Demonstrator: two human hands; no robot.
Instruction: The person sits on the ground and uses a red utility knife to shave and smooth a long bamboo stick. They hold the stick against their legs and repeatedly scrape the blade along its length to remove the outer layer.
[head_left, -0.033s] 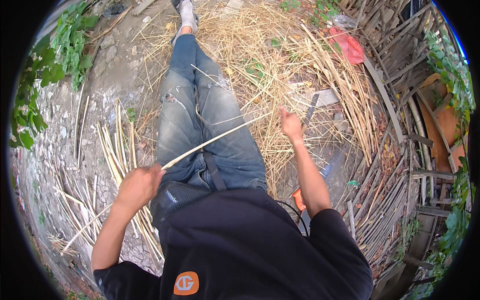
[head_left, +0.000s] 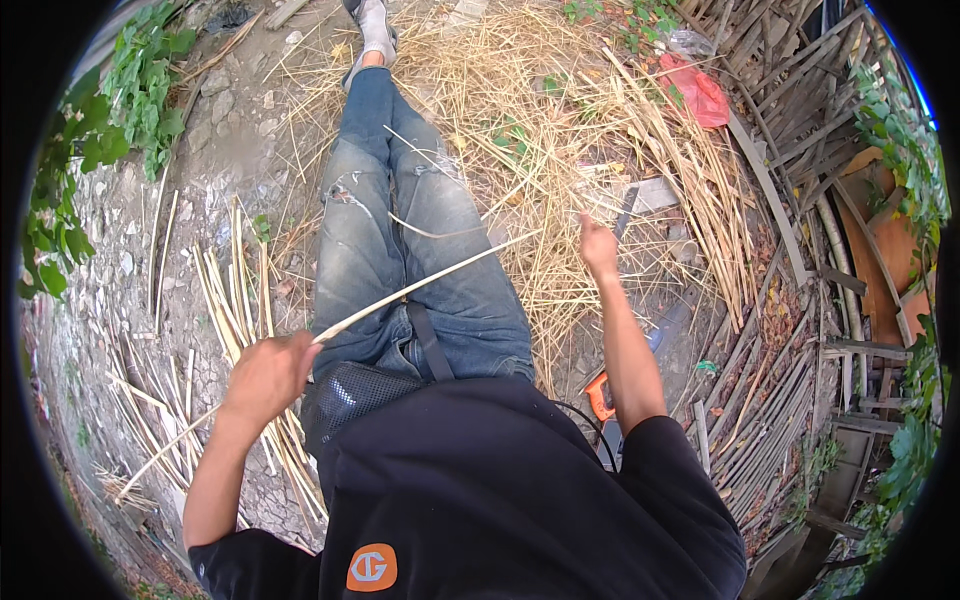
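Observation:
My left hand [head_left: 265, 380] is closed around a long, thin pale stick [head_left: 425, 287]. One part runs over my jeans toward the right; the other end trails past my left wrist toward the ground. My right hand [head_left: 598, 247] is beyond the stick's far tip, apart from it, with its fingers curled. What it holds, if anything, does not show. A slender curled strip [head_left: 440, 233] lies across my thighs. Past my right hand lies a dark flat blade-like strip [head_left: 628, 208], partly hidden by the hand.
Loose straw-like shavings [head_left: 520, 110] cover the ground right of my legs. Pale sticks [head_left: 235, 290] lie at left, a longer bundle [head_left: 690, 170] at right. An orange handle [head_left: 599, 396] sits by my right arm. A red plastic bag [head_left: 697, 90] lies near stacked wood [head_left: 800, 130].
My right hand has moved right and slightly down, away from the stick's tip. My left hand has drawn the stick slightly to the left.

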